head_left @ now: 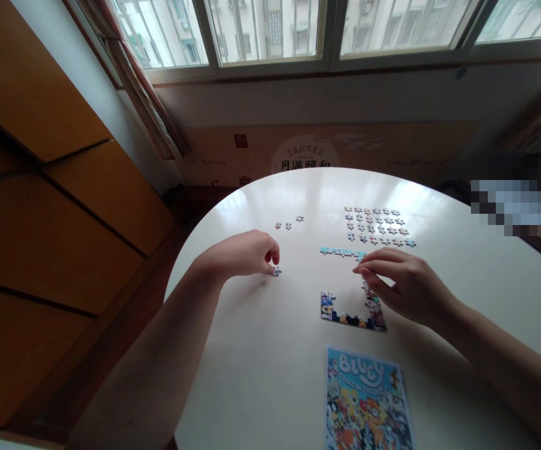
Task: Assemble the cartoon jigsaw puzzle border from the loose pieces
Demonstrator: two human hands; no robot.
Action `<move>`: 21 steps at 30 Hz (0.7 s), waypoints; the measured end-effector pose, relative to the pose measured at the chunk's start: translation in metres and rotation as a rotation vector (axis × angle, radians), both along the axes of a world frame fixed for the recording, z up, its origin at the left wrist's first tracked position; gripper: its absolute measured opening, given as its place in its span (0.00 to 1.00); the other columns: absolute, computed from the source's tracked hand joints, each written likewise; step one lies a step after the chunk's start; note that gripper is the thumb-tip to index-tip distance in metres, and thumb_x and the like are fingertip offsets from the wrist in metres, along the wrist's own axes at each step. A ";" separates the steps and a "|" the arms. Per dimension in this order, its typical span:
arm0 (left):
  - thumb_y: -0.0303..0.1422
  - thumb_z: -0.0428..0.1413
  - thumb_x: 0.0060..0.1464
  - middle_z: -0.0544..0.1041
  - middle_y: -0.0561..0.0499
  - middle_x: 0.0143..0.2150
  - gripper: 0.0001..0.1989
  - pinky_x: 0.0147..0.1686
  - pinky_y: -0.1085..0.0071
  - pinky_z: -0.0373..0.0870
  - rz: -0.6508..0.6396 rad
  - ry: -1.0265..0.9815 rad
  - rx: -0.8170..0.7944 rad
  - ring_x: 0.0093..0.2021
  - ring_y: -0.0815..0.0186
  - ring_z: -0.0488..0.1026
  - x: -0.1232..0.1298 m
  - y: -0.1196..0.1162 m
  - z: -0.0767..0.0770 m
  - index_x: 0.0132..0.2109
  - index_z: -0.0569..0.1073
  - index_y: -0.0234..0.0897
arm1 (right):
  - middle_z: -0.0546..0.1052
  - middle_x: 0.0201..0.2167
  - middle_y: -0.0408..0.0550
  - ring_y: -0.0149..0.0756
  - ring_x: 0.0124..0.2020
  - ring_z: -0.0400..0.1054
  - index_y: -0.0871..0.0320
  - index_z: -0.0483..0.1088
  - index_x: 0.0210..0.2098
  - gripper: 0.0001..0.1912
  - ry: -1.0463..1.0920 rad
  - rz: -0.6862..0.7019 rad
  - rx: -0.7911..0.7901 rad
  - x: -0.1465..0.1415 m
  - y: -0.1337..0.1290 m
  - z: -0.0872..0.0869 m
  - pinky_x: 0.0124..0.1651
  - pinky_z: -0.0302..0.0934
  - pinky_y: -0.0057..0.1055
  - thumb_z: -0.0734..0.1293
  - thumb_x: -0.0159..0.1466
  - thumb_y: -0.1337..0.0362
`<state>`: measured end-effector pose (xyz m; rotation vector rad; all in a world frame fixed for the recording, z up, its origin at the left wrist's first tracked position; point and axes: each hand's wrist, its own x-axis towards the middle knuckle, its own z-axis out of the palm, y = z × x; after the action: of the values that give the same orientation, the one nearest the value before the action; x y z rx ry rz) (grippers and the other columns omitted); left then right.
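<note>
My left hand [247, 255] is at the left of the partly assembled jigsaw puzzle [349, 320]. Its fingers are curled, with a small puzzle piece [276, 272] at the thumb tip, close to the tabletop. My right hand [404, 278] is over the puzzle's right side, thumb and fingers drawn together near its inner edge; whatever lies between the fingertips is hidden. The puzzle is a border with an open middle: a light-blue strip [340, 252] at the top, darker pieces at the bottom and right. Part of the right side is covered by my hand.
Loose puzzle pieces [378, 228] lie in rows at the far right of the white round table [251, 362]. Three more pieces [288, 226] sit beyond my left hand. A Bluey picture sheet [368, 400] lies nearest me. Windows and a wooden cabinet [54, 237] surround the table.
</note>
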<state>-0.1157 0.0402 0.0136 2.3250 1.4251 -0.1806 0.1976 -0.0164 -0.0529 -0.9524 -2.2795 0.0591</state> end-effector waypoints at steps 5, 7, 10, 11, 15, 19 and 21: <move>0.34 0.61 0.46 0.80 0.49 0.40 0.10 0.30 0.71 0.62 -0.069 0.034 0.017 0.36 0.62 0.73 0.000 0.003 -0.007 0.39 0.79 0.43 | 0.81 0.34 0.51 0.40 0.35 0.75 0.58 0.78 0.34 0.12 -0.001 0.006 0.001 0.000 0.000 0.001 0.37 0.72 0.39 0.62 0.68 0.66; 0.33 0.60 0.47 0.80 0.50 0.40 0.09 0.31 0.71 0.62 -0.099 0.021 0.023 0.36 0.61 0.74 0.002 0.005 -0.012 0.39 0.80 0.44 | 0.81 0.34 0.51 0.40 0.35 0.75 0.58 0.78 0.34 0.13 -0.002 0.008 -0.005 -0.001 0.000 0.001 0.37 0.72 0.39 0.62 0.68 0.66; 0.31 0.58 0.50 0.80 0.50 0.41 0.10 0.34 0.70 0.64 -0.182 -0.046 0.039 0.38 0.62 0.74 0.009 0.005 -0.017 0.39 0.81 0.45 | 0.81 0.34 0.51 0.39 0.35 0.76 0.58 0.78 0.34 0.13 0.001 0.015 -0.013 -0.001 -0.001 0.002 0.37 0.71 0.38 0.62 0.68 0.66; 0.31 0.58 0.51 0.80 0.50 0.41 0.10 0.34 0.70 0.64 -0.213 -0.079 0.043 0.39 0.62 0.74 0.013 0.005 -0.019 0.40 0.82 0.46 | 0.81 0.34 0.51 0.39 0.35 0.75 0.58 0.78 0.34 0.13 0.001 0.018 -0.017 -0.001 -0.001 0.002 0.36 0.71 0.37 0.62 0.68 0.66; 0.29 0.58 0.54 0.79 0.49 0.45 0.11 0.38 0.70 0.67 -0.280 -0.227 0.069 0.42 0.63 0.74 0.024 0.005 -0.023 0.43 0.81 0.44 | 0.81 0.35 0.51 0.38 0.35 0.75 0.58 0.78 0.34 0.12 -0.003 0.027 -0.025 -0.001 -0.001 0.003 0.37 0.72 0.38 0.62 0.69 0.66; 0.28 0.58 0.55 0.80 0.48 0.45 0.09 0.41 0.69 0.68 -0.213 -0.268 0.162 0.42 0.63 0.75 0.021 0.005 -0.018 0.42 0.81 0.41 | 0.81 0.34 0.51 0.38 0.35 0.75 0.58 0.78 0.35 0.12 0.008 0.026 -0.022 0.000 0.000 0.003 0.37 0.72 0.38 0.63 0.68 0.67; 0.29 0.58 0.54 0.81 0.49 0.43 0.08 0.40 0.68 0.68 -0.161 -0.228 0.168 0.41 0.62 0.75 0.019 0.004 -0.015 0.40 0.81 0.40 | 0.81 0.34 0.51 0.38 0.35 0.75 0.58 0.78 0.35 0.12 0.009 0.023 -0.020 0.000 0.000 0.002 0.37 0.72 0.38 0.62 0.69 0.67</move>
<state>-0.0970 0.0445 -0.0013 2.5028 1.1837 0.1612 0.1978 -0.0166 -0.0506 -0.9337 -2.2854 0.0960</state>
